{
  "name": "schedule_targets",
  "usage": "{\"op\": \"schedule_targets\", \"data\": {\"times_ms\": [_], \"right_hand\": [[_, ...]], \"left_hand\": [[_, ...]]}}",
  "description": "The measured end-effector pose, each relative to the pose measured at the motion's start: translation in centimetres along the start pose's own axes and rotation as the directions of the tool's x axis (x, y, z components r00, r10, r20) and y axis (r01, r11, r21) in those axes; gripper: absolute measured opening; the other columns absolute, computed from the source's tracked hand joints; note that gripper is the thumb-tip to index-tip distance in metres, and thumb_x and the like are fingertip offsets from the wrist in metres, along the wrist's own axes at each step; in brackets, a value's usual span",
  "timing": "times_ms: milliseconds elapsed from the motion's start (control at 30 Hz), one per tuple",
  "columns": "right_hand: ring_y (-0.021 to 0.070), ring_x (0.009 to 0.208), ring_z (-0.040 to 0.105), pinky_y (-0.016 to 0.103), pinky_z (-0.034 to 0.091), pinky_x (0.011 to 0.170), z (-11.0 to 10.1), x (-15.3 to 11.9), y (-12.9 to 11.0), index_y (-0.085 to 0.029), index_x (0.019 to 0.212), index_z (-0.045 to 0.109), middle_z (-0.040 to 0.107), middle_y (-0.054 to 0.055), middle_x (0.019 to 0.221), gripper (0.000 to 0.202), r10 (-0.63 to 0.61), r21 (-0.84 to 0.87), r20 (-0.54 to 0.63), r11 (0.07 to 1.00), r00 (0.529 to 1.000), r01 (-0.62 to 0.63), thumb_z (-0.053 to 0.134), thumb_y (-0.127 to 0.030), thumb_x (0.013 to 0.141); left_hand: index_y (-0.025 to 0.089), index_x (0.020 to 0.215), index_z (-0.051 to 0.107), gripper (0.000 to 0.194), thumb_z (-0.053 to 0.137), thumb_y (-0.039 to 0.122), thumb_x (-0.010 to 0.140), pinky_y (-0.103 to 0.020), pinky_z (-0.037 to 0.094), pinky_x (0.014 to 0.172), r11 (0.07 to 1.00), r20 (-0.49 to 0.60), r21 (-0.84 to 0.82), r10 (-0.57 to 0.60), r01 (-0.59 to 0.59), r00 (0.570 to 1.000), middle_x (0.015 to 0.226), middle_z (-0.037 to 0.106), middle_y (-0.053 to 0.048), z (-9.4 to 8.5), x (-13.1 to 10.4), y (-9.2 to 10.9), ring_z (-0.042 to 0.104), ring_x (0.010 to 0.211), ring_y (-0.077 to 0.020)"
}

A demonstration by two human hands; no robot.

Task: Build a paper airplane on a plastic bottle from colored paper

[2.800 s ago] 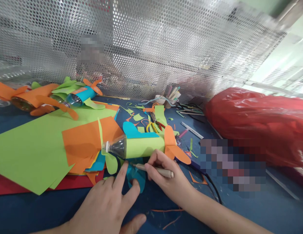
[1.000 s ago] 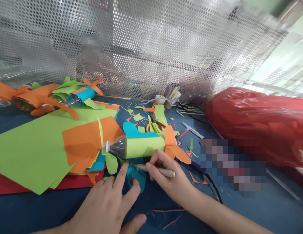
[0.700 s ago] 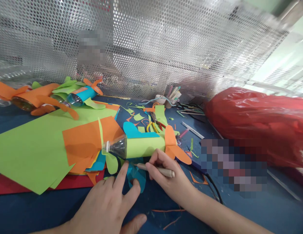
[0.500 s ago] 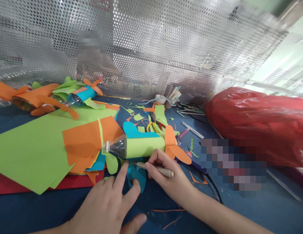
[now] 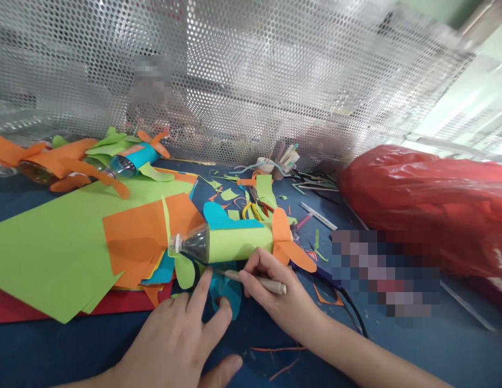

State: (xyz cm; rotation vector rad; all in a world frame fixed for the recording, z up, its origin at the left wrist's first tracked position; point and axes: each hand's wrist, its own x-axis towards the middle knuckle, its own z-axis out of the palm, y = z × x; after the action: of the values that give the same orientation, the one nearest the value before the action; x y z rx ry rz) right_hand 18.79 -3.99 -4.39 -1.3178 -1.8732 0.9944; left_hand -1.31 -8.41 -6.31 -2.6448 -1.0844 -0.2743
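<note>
A clear plastic bottle wrapped in light green paper lies on its side, its white cap pointing left. Orange paper pieces sit at its base, and a blue piece stands along its far side. Below the bottle is a blue paper shape. My left hand rests with fingers spread, index fingertip at the bottle's near edge, other fingers on the blue shape. My right hand grips a grey-beige pen, its tip over the blue shape just under the bottle.
Coloured paper sheets are stacked left. Other paper-covered bottles lie behind them. Pliers and paper scraps are beyond the bottle; a red bag is at right. A black cable runs near my right forearm.
The pen and my right hand have shifted very slightly left. My left hand, the bottle and the blue shape look almost unchanged.
</note>
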Motion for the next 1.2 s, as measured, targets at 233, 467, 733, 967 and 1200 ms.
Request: {"op": "schedule_targets", "data": {"times_ms": [233, 467, 733, 967, 1200], "right_hand": [[0.0097, 0.053, 0.043, 0.021, 0.033, 0.049, -0.09, 0.04, 0.0, -0.022, 0.077, 0.044, 0.05, -0.005, 0.062, 0.018, -0.002, -0.004, 0.005, 1.0, 1.0, 0.002, 0.051, -0.031, 0.091], [0.0096, 0.053, 0.042, 0.022, 0.033, 0.049, -0.02, 0.06, 0.03, -0.021, 0.075, 0.043, 0.049, -0.006, 0.061, 0.019, -0.012, 0.004, -0.002, 1.0, 1.0, 0.012, 0.05, -0.03, 0.091], [0.0104, 0.054, 0.042, 0.022, 0.033, 0.05, -0.1, 0.11, 0.16, -0.022, 0.077, 0.043, 0.05, -0.005, 0.062, 0.019, 0.0, 0.002, -0.015, 1.0, 1.0, 0.0, 0.05, -0.031, 0.091], [0.0105, 0.055, 0.043, 0.022, 0.034, 0.05, -0.07, 0.09, 0.24, -0.022, 0.077, 0.043, 0.05, -0.005, 0.063, 0.018, -0.004, -0.003, -0.009, 1.0, 1.0, 0.004, 0.05, -0.03, 0.092], [0.01, 0.054, 0.043, 0.022, 0.033, 0.049, -0.07, 0.2, 0.22, -0.022, 0.077, 0.044, 0.05, -0.005, 0.062, 0.018, -0.006, 0.01, -0.005, 1.0, 1.0, 0.006, 0.051, -0.03, 0.091]], "left_hand": [[0.018, 0.118, 0.059, 0.042, 0.046, 0.047, 0.091, -0.04, 0.058, 0.056, 1.0, -0.008, 0.012, -0.01, 0.01, 1.0, 0.12, 0.062, -0.03, -0.16, 0.24, 0.02, 0.071, 0.07, -0.0303], [0.019, 0.117, 0.059, 0.041, 0.047, 0.048, 0.09, -0.039, 0.058, 0.055, 1.0, 0.012, 0.006, -0.005, 0.005, 1.0, 0.12, 0.062, -0.029, -0.19, 0.31, -0.07, 0.071, 0.07, -0.0299], [0.018, 0.117, 0.058, 0.042, 0.046, 0.047, 0.091, -0.039, 0.058, 0.055, 1.0, -0.005, 0.007, -0.004, 0.004, 1.0, 0.12, 0.062, -0.03, -0.13, 0.23, 0.04, 0.071, 0.07, -0.0302], [0.019, 0.118, 0.058, 0.041, 0.046, 0.047, 0.091, -0.039, 0.057, 0.055, 1.0, -0.005, 0.007, -0.009, 0.009, 1.0, 0.12, 0.061, -0.029, -0.1, 0.27, -0.01, 0.071, 0.071, -0.0307], [0.018, 0.117, 0.058, 0.042, 0.044, 0.047, 0.091, -0.039, 0.057, 0.054, 1.0, -0.009, 0.005, -0.007, 0.007, 1.0, 0.12, 0.062, -0.03, -0.1, 0.2, -0.06, 0.07, 0.068, -0.029]]}}
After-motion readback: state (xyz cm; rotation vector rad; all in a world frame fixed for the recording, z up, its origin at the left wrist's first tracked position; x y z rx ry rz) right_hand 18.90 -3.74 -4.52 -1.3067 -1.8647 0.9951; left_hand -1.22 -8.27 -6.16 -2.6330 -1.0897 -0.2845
